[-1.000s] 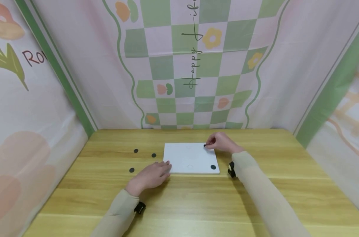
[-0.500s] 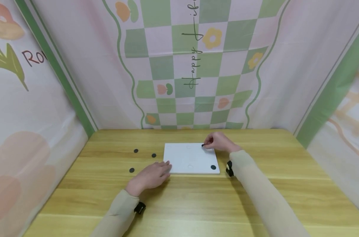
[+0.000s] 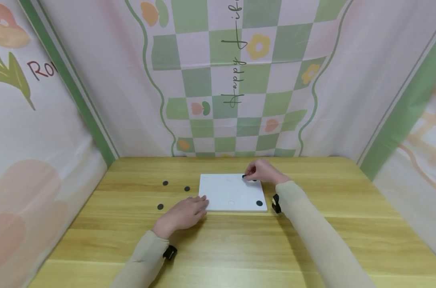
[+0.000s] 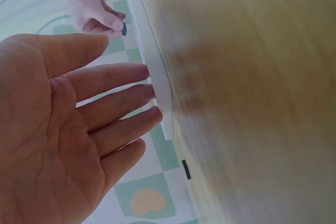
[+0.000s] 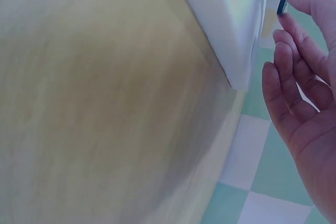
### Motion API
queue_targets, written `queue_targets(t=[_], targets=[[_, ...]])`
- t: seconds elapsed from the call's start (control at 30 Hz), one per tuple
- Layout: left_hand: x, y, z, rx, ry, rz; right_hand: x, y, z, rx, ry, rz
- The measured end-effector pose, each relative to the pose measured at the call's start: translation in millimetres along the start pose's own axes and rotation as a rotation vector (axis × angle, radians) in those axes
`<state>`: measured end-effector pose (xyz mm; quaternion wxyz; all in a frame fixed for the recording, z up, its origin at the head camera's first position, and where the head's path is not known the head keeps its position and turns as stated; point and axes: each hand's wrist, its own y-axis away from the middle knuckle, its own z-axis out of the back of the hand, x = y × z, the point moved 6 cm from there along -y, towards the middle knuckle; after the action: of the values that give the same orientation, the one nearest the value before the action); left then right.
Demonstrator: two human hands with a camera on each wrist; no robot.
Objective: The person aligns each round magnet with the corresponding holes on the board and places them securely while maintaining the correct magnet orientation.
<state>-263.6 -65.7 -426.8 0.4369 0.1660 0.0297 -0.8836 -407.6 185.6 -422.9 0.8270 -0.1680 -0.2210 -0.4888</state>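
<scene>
A white rectangular board (image 3: 221,192) lies on the wooden table, with faint round outlines on its surface. My left hand (image 3: 185,212) rests its straight fingers on the board's front left corner; the left wrist view shows the palm and fingertips at the edge. Between thumb and index finger my right hand (image 3: 263,171) pinches a small black disc (image 5: 282,4), held over the back part of the board. One black disc (image 3: 259,203) sits at the board's front right corner. Under the right hand, another black disc (image 3: 255,180) shows partly at the back right corner.
To the left of the board, three black discs lie loose on the table (image 3: 95,240): a far one (image 3: 165,183), one nearer the board (image 3: 187,189) and a front one (image 3: 160,207). A patterned curtain (image 3: 225,80) hangs behind the table.
My right hand has shifted slightly left along the board's back edge with the pinched disc. The disc at the back right corner has come partly into view. The left hand stays put.
</scene>
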Motion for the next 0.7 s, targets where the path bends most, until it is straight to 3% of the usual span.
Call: queue_targets(t=[0.7], targets=[[1.7, -1.3, -1.2, -0.002, 0.0, 0.008, 10.5, -8.1, -3.4, 0.036, -0.011, 0.042]])
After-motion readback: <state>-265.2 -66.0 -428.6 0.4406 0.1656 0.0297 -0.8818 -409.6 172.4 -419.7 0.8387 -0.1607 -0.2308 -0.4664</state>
